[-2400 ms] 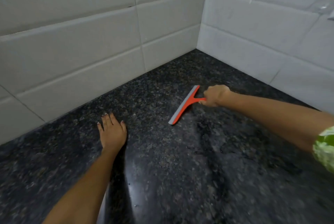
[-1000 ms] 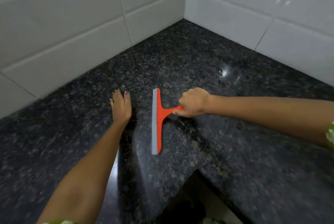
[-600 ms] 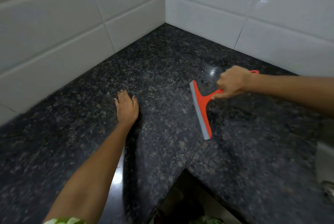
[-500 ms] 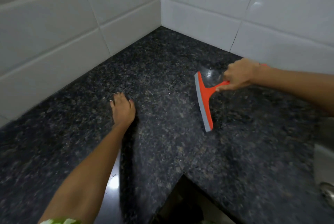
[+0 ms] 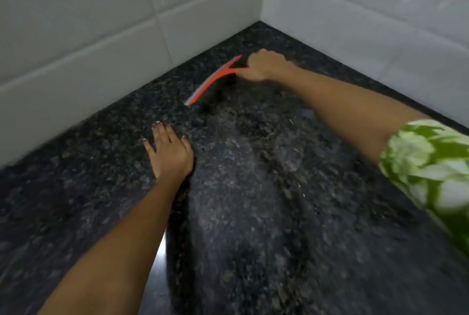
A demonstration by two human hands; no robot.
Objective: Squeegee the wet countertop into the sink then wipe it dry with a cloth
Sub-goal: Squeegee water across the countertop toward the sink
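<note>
Dark speckled granite countertop (image 5: 253, 200) in a corner of white wall tiles (image 5: 76, 22), glossy and slightly blurred toward the near edge. Right hand (image 5: 264, 64) reaching deep toward the corner, fist wrapped tight around the handle of an orange squeegee (image 5: 215, 78), the handle itself mostly hidden inside the fingers. Squeegee blade lying diagonally on the stone, grey rubber edge turned toward the left-hand wall, upper end close to the corner and lower end pointing down-left, near the wall but apart from it. Left hand (image 5: 168, 149) flat on the countertop, palm down, fingers together and extended, thumb out to the side, gripping nothing; well apart from the squeegee, nearer the camera. Left forearm stretching back to the lower left. Green-and-white patterned sleeve (image 5: 429, 167) at the right edge, covering the upper right arm. Faint streaks and small bright specks on the stone between the two arms; wetness of the surface hard to judge through the blur.
</note>
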